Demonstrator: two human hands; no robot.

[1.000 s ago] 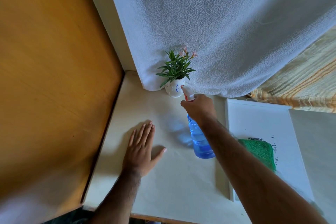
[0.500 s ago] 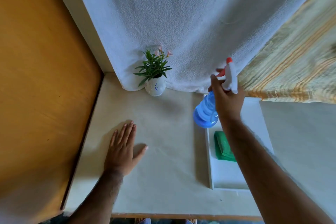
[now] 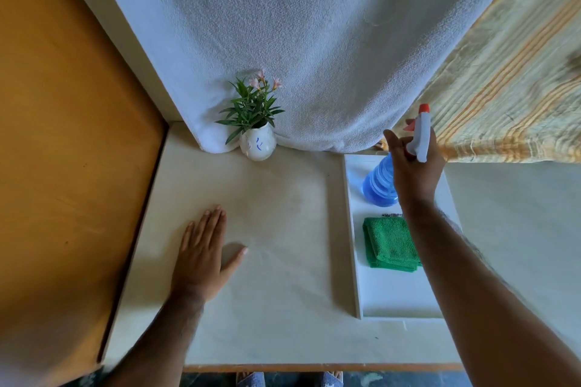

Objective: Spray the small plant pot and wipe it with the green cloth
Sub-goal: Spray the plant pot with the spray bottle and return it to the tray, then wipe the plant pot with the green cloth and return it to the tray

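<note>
The fingers [image 3: 396,148] of the right hand [image 3: 415,170] were wrapped about the neck of the blue spray bottle [image 3: 379,187], below its white trigger head with the red nozzle, and the bottle was held over the far end of the white tray [image 3: 393,295]; whether its base touched the tray could not be told. The left hand [image 3: 204,258] was laid flat, palm down and fingers spread, on the bare worktop [image 3: 283,204], holding nothing. The folded green cloth [image 3: 390,243] was seen in the tray, just nearer than the bottle; it was judged soft, light and easily pinched up by a folded edge. The bottle was tinted blue, so that the level of its contents could not be read. The small plant pot [image 3: 259,146] stood upright at the back of the worktop, touching the hanging white towel [image 3: 298,41], well apart from both hands, with a leafy plant [image 3: 251,107] and pink flowers in it. The pot was judged to be glazed ceramic: light, stiff, breakable, slippery once wetted, and best steadied around its rounded belly, below the leaves.
</note>
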